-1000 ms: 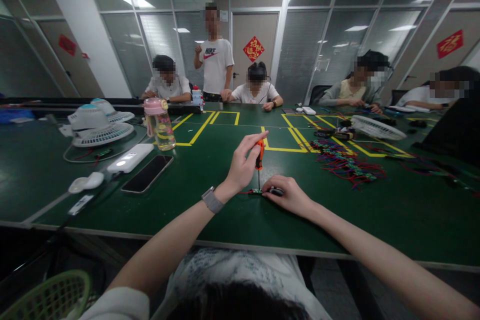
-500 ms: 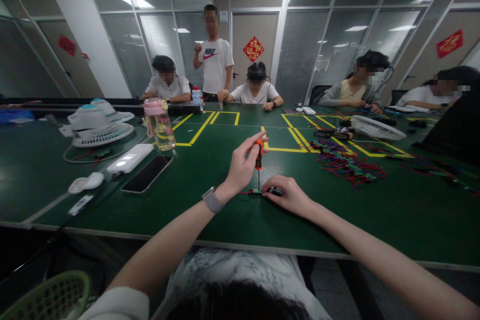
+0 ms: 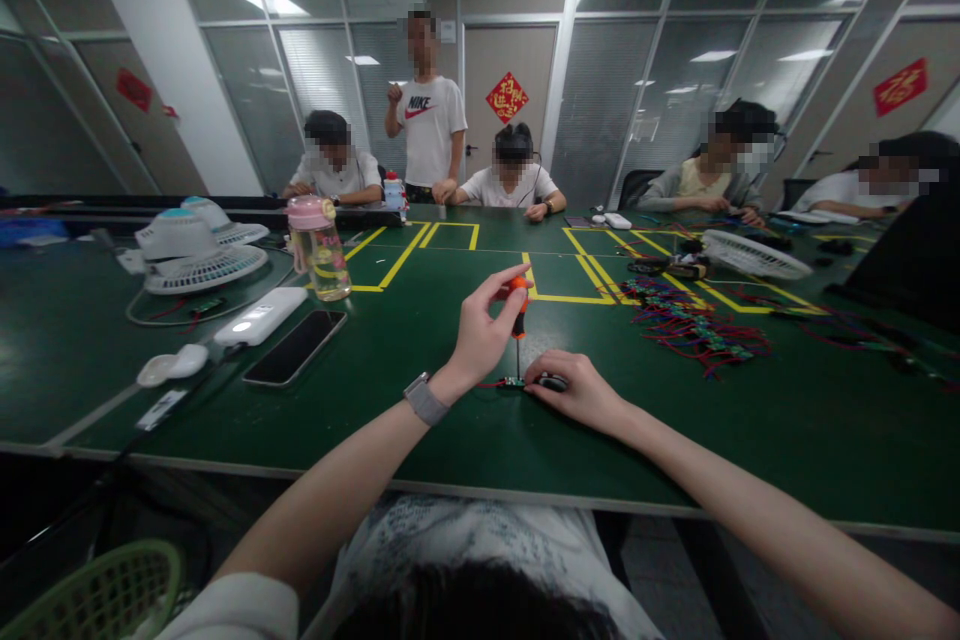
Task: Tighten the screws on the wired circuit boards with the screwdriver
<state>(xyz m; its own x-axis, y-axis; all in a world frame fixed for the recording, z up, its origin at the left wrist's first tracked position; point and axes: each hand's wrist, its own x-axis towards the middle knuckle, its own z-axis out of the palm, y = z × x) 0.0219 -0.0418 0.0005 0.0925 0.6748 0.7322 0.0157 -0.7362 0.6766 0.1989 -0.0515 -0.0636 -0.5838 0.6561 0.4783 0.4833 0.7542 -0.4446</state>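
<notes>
The screwdriver (image 3: 519, 325) is found upright at the centre of the frame, its orange-and-black handle uppermost and its shaft lowered to a small board (image 3: 513, 383) on the counter (image 3: 480, 452). Contact at the tip is too fine to be confirmed. The handle is gripped by the left hand (image 3: 481, 328), the thumb and fingers closed on it near the top. The fingers of the right hand (image 3: 577, 390) are curled at the board's right end, around a dark part (image 3: 553, 383); whether either is clamped cannot be told.

The screwdriver is judged light and stiff, best held by its handle, the shaft being thin. The board is judged very light, rigid and fragile, likely to slide or turn if left unsteadied; it should be held by its edges, and the red wire (image 3: 489, 385) at its left should not be pulled.

The counter's front edge is noted below both hands, across the lower frame. Sideways movement is judged to be bounded by the phone (image 3: 295, 348) at centre left and the wired boards (image 3: 697, 328) at centre right; room is offered between these, and above the handle.
</notes>
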